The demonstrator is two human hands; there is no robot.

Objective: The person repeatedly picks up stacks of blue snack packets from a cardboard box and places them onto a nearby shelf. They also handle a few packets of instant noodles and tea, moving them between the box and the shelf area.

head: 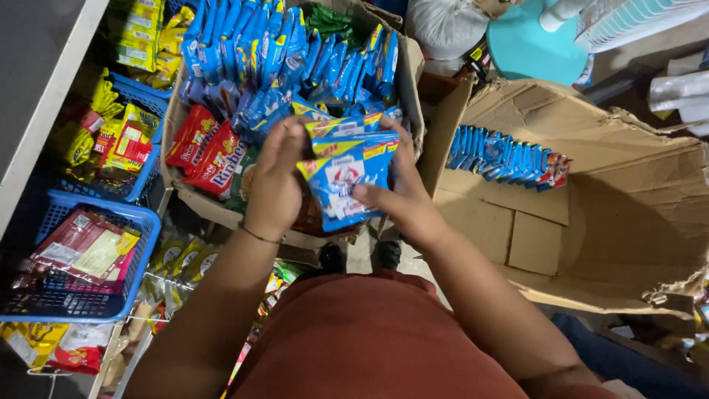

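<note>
Both my hands hold a small stack of blue snack packets [344,174] with yellow corners, in front of my chest. My left hand [275,181] grips the stack's left side, thumb on top. My right hand [399,193] grips its right side, fingers over the front packet. Just beyond the stack stands a cardboard box [411,70] packed with many more blue packets [262,55] set upright, and red packets [207,151] lie at its near left corner.
A large open cardboard box [591,222] lies on the right with a row of blue packets [506,159] at its back. Blue plastic baskets [144,222] with red and yellow packets stand on the left. A grey shelf edge [44,111] runs along the far left.
</note>
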